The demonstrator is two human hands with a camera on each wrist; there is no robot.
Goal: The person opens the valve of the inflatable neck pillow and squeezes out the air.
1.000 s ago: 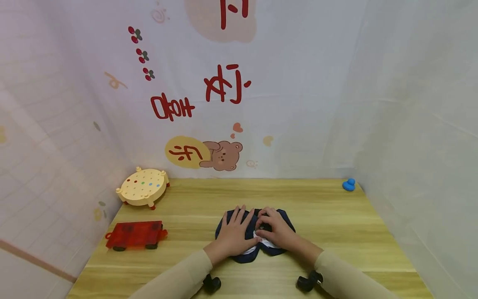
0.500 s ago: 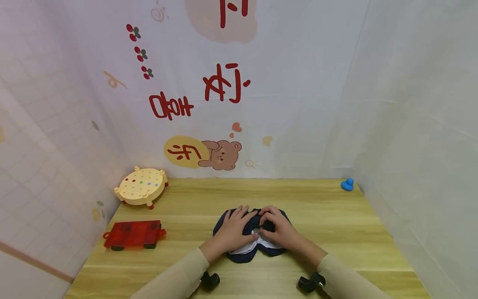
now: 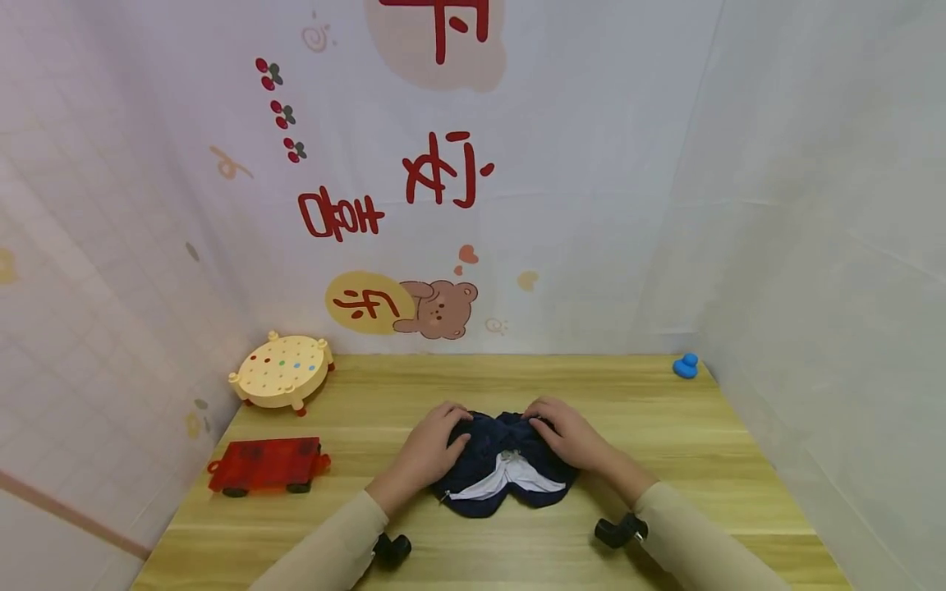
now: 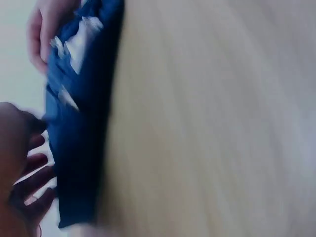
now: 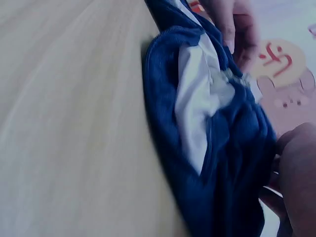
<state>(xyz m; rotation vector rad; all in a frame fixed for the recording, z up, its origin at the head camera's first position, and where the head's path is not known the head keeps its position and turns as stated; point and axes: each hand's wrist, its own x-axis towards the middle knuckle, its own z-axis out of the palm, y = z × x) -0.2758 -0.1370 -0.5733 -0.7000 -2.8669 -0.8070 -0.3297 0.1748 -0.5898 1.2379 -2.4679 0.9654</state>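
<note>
Near the front middle of the wooden table (image 3: 665, 443) lies a small dark blue garment (image 3: 502, 460), bunched up, with a white lining (image 3: 510, 478) showing through an opening on its near side. Both hands are on it. The left hand (image 3: 429, 447) sits on the garment's edge at about nine o'clock, fingers curled over the far corner and gripping the cloth. The right hand (image 3: 569, 435) mirrors it at about three o'clock, fingers bent down over the far edge and gripping the fabric too. The two hands are apart, with a bare mound of blue cloth between them.

The left wrist view is blurred — the blue cloth (image 4: 79, 133) runs along the table as a dark band, the left fingers (image 4: 34, 180) are beside it at roughly eight o'clock, and the other hand (image 4: 42, 29) appears at the top. In the right wrist view the white lining (image 5: 195, 108) is plain inside the blue cloth (image 5: 232, 163), the left hand's fingers (image 5: 232, 24) pinch the cloth at about one o'clock, and part of the right hand (image 5: 296, 173) is at four o'clock.

From the garment, a red toy wagon (image 3: 268, 465) stands well off at nine o'clock, a cream round toy table with coloured dots (image 3: 282, 369) at ten o'clock, and a small blue toy (image 3: 685, 366) in the far corner at about two o'clock. Beige sleeves (image 3: 332, 550) cover both forearms — each wrist carries a black camera mount (image 3: 619, 531).
</note>
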